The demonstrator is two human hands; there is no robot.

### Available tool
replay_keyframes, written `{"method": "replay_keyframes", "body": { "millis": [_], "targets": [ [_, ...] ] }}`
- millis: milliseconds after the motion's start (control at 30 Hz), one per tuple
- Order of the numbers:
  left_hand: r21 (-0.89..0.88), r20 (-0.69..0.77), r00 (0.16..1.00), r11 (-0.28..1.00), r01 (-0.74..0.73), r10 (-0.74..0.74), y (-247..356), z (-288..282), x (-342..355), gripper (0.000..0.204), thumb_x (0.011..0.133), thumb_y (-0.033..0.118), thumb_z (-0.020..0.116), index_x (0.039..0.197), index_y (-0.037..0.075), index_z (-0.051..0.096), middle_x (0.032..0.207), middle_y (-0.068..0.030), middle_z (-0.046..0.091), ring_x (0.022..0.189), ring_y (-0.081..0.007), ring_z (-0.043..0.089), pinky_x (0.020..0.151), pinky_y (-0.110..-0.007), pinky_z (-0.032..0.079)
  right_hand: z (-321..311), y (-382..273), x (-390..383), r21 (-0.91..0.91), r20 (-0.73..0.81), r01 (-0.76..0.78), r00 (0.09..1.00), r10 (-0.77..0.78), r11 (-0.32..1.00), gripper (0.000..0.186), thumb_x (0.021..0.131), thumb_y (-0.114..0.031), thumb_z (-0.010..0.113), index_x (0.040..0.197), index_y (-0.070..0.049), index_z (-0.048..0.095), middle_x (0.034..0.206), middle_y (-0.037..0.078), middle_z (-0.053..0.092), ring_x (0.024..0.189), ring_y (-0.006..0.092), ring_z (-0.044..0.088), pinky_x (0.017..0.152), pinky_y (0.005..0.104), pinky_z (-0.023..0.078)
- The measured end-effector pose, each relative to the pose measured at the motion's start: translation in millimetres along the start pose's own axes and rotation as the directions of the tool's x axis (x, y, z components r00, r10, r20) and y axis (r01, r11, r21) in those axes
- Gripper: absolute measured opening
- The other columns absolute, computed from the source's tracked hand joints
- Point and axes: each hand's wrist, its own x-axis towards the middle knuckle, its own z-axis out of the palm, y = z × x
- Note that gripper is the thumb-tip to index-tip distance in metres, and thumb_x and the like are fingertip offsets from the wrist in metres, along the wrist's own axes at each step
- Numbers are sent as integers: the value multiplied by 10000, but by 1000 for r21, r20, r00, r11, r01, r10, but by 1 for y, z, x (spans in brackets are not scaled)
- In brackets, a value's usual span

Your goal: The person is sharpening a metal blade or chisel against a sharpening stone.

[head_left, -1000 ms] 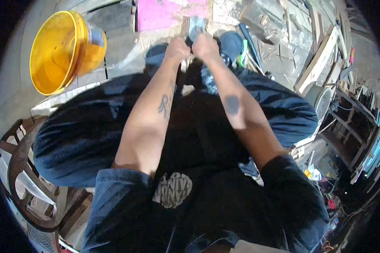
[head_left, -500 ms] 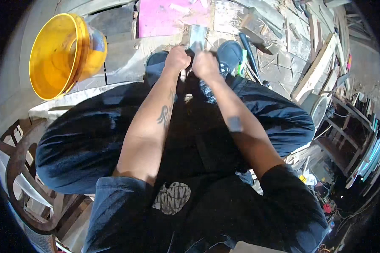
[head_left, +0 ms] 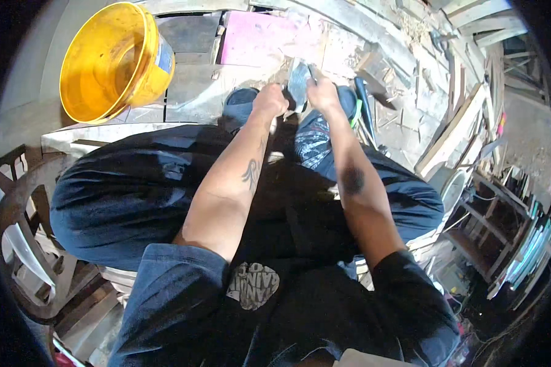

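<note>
Beyond my knees, between my shoes, stands a flat grey-blue piece (head_left: 298, 82), tilted and pointing away from me. My left hand (head_left: 270, 101) is closed in a fist close against its left edge; what the fingers hold is hidden. To the right of the piece, my right hand (head_left: 322, 95) is closed on a thin dark bar (head_left: 313, 71) that sticks out past the fingers. The lower end of the grey-blue piece is in shadow between my hands. My left shoe (head_left: 239, 101) is next to my left fist.
A yellow bucket (head_left: 98, 64) lies tipped at the far left. Ahead is a pink sheet (head_left: 263, 38) dusted with scraps. Wood offcuts, a dark tube (head_left: 365, 107) and a long plank (head_left: 450, 131) lie to the right. A wooden chair (head_left: 27, 226) stands at the left.
My hands are farther apart, the right one shifted right, with the dark bar now showing. The grey-blue piece sits lower in view and more tilted. The whole view has shifted a little.
</note>
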Motion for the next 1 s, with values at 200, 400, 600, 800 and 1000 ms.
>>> {"method": "replay_keyframes", "body": {
  "millis": [200, 400, 600, 800, 1000],
  "targets": [
    [-49, -25, 999, 998, -28, 27, 6, -3, -13, 305, 812, 144, 608, 1050, 5, 741, 1167, -250, 693, 1112, -384, 668, 955, -444, 547, -22, 16, -23, 905, 393, -408, 911, 127, 121, 344, 1015, -179, 567, 1308, -8, 513, 946, 148, 698, 773, 249, 712, 608, 357, 568],
    [58, 7, 1000, 998, 5, -6, 15, -10, -18, 303, 847, 185, 599, 1036, -16, 725, 1117, -270, 697, 1089, -393, 667, 981, -437, 522, -9, 13, -29, 808, 359, -422, 906, 226, 411, 211, 1011, -142, 563, 1172, -9, 601, 1053, 147, 714, 908, 238, 685, 720, 324, 540],
    [80, -34, 999, 997, 7, -5, 8, -2, -10, 314, 840, 126, 565, 1071, 13, 745, 1189, -229, 698, 1146, -362, 665, 996, -422, 532, 6, 5, -31, 736, 64, -183, 977, 202, 652, 263, 1000, -95, 590, 1237, 20, 591, 1113, 153, 693, 998, 191, 631, 890, 340, 497],
    [47, 30, 999, 998, 34, -35, 13, -11, -16, 323, 828, 157, 610, 1092, 28, 743, 1157, -215, 712, 1125, -352, 677, 964, -421, 547, 8, -7, -38, 859, -28, -86, 976, 215, 505, 369, 974, 3, 559, 1338, -33, 509, 1104, 143, 675, 925, 158, 624, 811, 295, 507],
    [25, 67, 997, 999, 37, -38, 16, -15, -18, 343, 833, 142, 593, 1122, 19, 730, 1218, -225, 688, 1156, -343, 666, 989, -421, 534, 14, -3, -38, 693, -81, -81, 979, 189, 716, 415, 943, -72, 603, 1355, -32, 565, 1213, 256, 659, 1103, 326, 657, 975, 389, 489]
  ]
}}
